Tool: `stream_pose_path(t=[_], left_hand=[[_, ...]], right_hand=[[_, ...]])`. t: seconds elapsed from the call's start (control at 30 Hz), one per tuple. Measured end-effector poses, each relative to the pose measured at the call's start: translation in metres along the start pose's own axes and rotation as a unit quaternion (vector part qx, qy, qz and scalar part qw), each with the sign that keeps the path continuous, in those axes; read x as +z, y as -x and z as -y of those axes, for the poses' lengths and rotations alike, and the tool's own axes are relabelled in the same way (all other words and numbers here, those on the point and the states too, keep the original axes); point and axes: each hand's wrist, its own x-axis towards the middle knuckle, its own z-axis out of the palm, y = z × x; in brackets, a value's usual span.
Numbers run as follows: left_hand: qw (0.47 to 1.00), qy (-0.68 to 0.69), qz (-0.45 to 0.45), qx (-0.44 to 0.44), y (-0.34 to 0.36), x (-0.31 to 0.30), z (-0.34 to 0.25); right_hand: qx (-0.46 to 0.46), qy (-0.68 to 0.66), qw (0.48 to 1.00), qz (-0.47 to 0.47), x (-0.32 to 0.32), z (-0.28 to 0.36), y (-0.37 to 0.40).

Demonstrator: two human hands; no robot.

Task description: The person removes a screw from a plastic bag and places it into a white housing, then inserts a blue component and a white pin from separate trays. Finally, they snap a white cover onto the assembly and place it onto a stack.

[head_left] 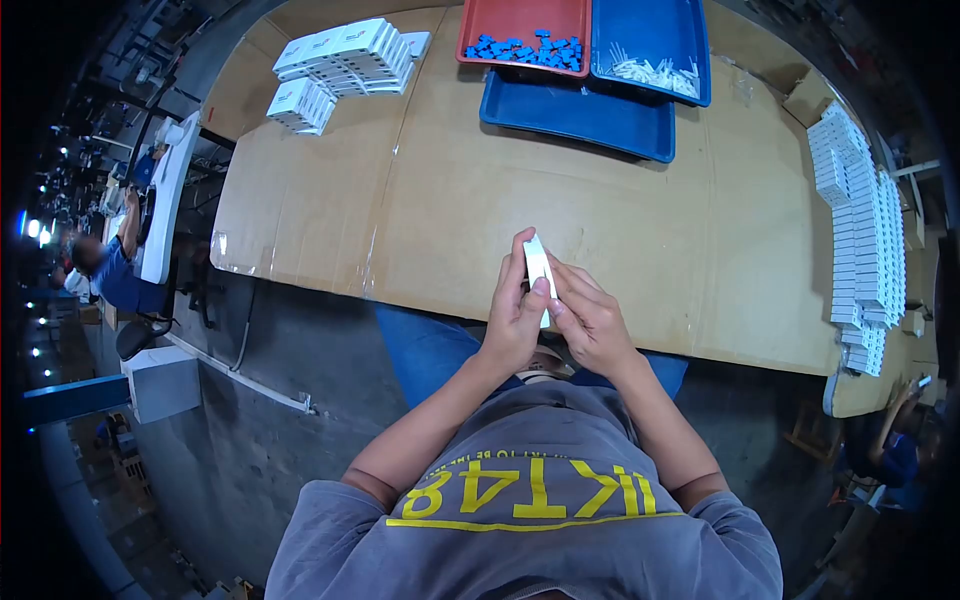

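Note:
A slim white box-like piece (538, 262), seen mostly edge-on, stands upright between my two hands over the table's near edge. My left hand (516, 315) is closed on its left side, thumb on the narrow edge and fingers behind. From the right, my right hand (592, 312) grips the same piece, its thumb low near the left thumb. Palms and fingers hide the broad faces and part of the lower end.
Ahead on the cardboard-covered table (450, 200) are a red tray (475, 20) of small blue parts, a blue tray (700, 40) of white pieces and another blue tray (570, 128). Stacked white boxes (345, 60) stand back left; more stacks (868, 240) line the right. A co-worker (120, 275) sits far left.

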Motion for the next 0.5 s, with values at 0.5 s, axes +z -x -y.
stream_pose_path(t=[0.5], left_hand=[[0.996,-0.063,0.036,0.056,-0.013,-0.004,-0.009]], right_hand=[[0.311,-0.26,0.911,-0.071,-0.011,0.008,-0.012]])
